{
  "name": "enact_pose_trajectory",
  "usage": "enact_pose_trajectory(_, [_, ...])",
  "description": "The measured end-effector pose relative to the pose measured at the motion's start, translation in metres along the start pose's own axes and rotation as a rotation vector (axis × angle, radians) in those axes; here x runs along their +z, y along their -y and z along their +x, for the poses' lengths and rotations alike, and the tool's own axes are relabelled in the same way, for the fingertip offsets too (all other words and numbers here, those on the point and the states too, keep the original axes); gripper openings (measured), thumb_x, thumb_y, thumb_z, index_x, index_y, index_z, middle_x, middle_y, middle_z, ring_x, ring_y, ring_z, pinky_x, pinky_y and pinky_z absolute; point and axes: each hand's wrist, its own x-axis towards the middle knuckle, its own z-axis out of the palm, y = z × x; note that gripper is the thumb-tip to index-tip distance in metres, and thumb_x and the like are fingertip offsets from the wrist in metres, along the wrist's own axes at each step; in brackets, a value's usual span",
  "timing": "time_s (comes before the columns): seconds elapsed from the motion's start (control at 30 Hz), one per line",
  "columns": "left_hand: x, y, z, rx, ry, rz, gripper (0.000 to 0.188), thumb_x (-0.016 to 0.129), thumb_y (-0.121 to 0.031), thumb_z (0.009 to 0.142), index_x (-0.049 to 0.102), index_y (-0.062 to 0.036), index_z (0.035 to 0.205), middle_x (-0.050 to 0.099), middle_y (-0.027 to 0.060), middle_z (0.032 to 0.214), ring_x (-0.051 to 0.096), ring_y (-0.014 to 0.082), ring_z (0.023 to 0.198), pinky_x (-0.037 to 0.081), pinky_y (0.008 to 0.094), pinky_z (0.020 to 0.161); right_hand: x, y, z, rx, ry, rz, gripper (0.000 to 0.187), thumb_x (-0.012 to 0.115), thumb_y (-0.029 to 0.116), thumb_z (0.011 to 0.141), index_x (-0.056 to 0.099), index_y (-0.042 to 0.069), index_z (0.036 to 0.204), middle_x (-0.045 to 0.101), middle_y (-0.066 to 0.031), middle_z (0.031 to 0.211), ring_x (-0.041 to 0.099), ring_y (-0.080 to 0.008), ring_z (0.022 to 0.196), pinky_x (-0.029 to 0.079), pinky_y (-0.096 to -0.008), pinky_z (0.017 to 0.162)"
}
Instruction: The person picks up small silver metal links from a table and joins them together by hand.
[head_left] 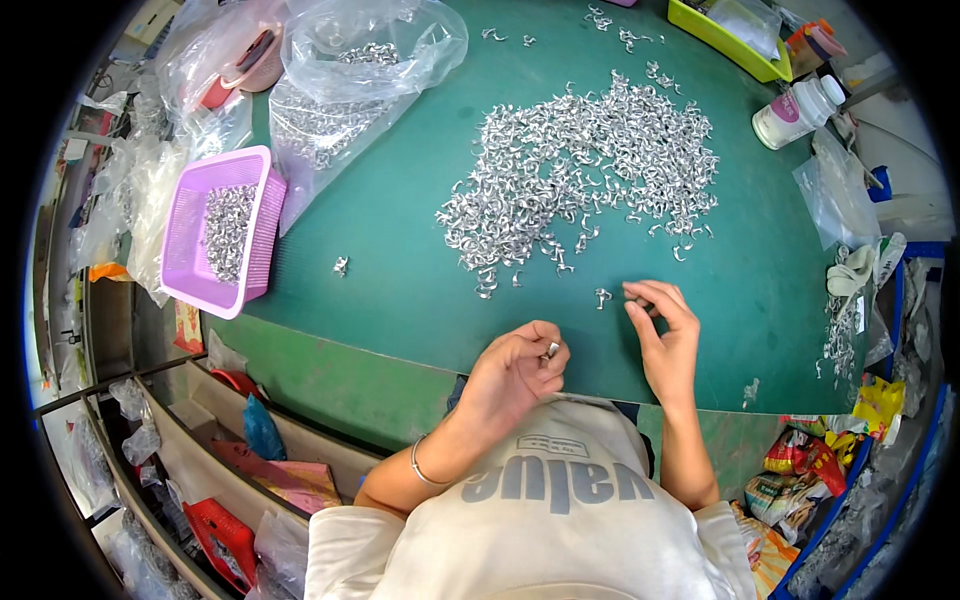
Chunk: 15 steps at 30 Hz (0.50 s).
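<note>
- The left hand (512,375), palm turned partly up, pinches a small, shiny, silver-coloured metal piece (551,350) between its curled fingers and thumb, just in front of the near edge of the flat green tabletop (390,230).
- The right hand (672,345) has its thumb and forefinger slightly spread; its fingertips are just beside a single curved silver metal piece (603,298) lying on the tabletop.
- Beyond both hands lies a broad, loose heap of small curved silver metal pieces (600,160).
- At left, a lavender rectangular plastic basket (190,225) holds more such pieces; a clear plastic bag (430,45) beside it contains others.
- A white plastic bottle (785,118) stands at far right.
</note>
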Motion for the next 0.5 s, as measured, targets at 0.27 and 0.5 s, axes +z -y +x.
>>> enact_pose_trajectory(0.27, [-0.031, 0.001, 0.020, -0.030, 0.092, -0.017, 0.014, 0.033, -0.010, 0.071, 0.038, -0.0036, 0.060, 0.038, 0.0098, 0.055, 0.027, 0.0129, 0.047, 0.024, 0.0247, 0.040, 0.018, -0.016, 0.009, -0.260, 0.089, -0.454, 0.014, 0.060, 0.000, 0.071, 0.059, 0.002, 0.084, 0.054, -0.0086, 0.088, 0.048, -0.0265, 0.079, 0.038, -0.0347, 0.072])
enact_pose_trajectory(0.5, [-0.012, 0.005, 0.024, 0.084, 0.028, 0.125, 0.024, 0.033, -0.013, 0.075, 0.034, -0.0054, 0.053, 0.047, 0.0171, 0.059, 0.032, 0.0145, 0.041, 0.027, 0.0237, 0.038, 0.012, -0.006, 0.005, -0.091, -0.034, -0.134, 0.010, 0.062, -0.004, 0.071, 0.060, -0.001, 0.080, 0.059, -0.0104, 0.074, 0.051, -0.0202, 0.060, 0.042, -0.0289, 0.057])
